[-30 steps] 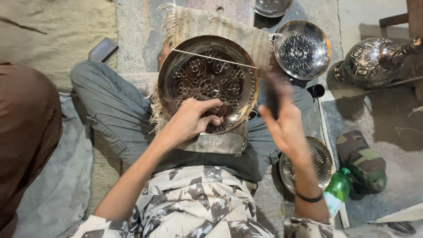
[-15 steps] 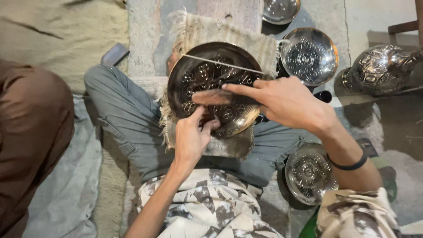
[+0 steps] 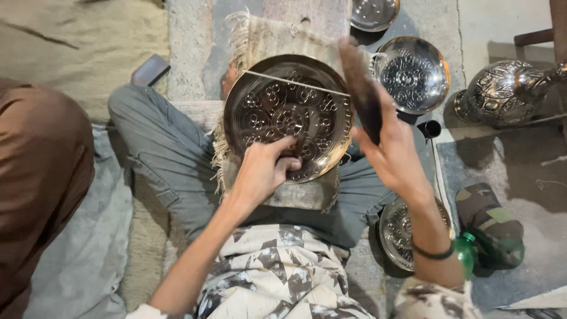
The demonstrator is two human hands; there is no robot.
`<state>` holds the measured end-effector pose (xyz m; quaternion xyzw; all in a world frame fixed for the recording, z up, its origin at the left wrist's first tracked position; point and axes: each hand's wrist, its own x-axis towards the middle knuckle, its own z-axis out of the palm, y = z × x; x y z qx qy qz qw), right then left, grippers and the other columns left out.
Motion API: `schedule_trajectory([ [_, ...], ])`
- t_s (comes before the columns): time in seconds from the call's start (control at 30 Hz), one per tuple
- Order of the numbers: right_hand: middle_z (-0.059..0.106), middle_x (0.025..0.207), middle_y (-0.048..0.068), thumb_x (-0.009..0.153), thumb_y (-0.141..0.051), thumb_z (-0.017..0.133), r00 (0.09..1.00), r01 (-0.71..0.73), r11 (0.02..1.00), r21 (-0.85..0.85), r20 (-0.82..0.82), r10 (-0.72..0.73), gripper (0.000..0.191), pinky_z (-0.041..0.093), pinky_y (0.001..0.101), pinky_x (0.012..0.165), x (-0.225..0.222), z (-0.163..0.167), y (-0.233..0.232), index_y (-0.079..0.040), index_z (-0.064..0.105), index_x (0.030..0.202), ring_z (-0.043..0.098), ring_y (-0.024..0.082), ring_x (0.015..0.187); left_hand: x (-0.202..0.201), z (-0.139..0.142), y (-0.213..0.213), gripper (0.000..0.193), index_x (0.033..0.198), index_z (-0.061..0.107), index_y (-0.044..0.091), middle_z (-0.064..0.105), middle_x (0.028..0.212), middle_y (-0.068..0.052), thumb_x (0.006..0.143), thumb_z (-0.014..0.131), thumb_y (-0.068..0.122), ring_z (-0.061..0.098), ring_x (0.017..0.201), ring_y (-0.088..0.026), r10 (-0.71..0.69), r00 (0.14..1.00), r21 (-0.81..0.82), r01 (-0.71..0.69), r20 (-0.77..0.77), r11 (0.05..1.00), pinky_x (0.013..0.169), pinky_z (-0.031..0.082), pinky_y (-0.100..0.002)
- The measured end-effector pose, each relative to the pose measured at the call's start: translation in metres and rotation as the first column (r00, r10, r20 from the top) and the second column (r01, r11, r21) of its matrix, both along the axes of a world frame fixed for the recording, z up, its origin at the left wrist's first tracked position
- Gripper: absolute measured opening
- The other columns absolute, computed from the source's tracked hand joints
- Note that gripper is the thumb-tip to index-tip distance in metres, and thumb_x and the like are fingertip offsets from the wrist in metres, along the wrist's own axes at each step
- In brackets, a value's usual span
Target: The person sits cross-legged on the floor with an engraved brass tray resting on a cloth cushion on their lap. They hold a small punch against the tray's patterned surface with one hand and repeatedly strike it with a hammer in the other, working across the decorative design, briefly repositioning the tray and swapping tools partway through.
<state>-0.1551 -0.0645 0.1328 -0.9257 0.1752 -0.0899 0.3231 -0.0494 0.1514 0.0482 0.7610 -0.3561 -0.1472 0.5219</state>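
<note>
A round engraved metal plate [image 3: 269,109] rests on a fringed cloth [image 3: 260,35] and a block on my lap. A thin straight rod [image 3: 295,82] lies across its upper part. My left hand [image 3: 263,171] presses on the plate's lower edge, fingers pinched around a small dark tool [image 3: 290,163]. My right hand [image 3: 393,153] is beside the plate's right rim, gripping a dark, blurred hammer-like tool [image 3: 360,94] that is raised above the rim.
An engraved bowl [image 3: 413,74] and a plain dish [image 3: 372,12] lie beyond the plate. An ornate metal vessel [image 3: 502,91] stands at the right. Another plate [image 3: 398,233], a green bottle [image 3: 466,251] and a camouflage bundle [image 3: 490,218] sit by my right knee. Another person's brown-clad leg [image 3: 35,177] is at the left.
Half a second ago my right hand lay across the plate; it has now swung back to the right with the dark tool raised. My left hand has stayed on the plate.
</note>
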Motion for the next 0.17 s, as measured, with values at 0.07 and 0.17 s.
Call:
schedule_trajectory([
  [0.07, 0.071, 0.102, 0.013, 0.091, -0.020, 0.070, 0.957, -0.228, 0.954, -0.196, -0.228, 0.182, 0.075, 0.054, 0.0482, 0.072, -0.018, -0.010, -0.011, -0.023, 0.037, 0.159, 0.069, 0.033, 0.086, 0.008, 0.000, -0.003, 0.033, 0.113, 0.071, 0.005, 0.076, 0.087, -0.020, 0.080, 0.073, 0.004, 0.077, 0.085, -0.032, -0.080, 0.996, 0.060, 0.082, -0.035, 0.995, 0.073, 0.059, -0.037],
  [0.17, 0.074, 0.119, 0.016, 0.098, -0.025, 0.076, 0.991, -0.073, 0.971, -0.226, -0.129, 0.045, 0.067, 0.056, 0.0445, 0.089, -0.045, -0.040, -0.021, -0.027, 0.042, 0.155, 0.073, 0.030, 0.106, 0.019, -0.001, -0.008, 0.036, 0.113, 0.071, 0.003, 0.075, 0.090, -0.023, 0.078, 0.077, 0.010, 0.075, 0.086, -0.036, -0.218, 0.976, 0.070, 0.216, 0.027, 0.974, 0.073, 0.058, -0.039],
])
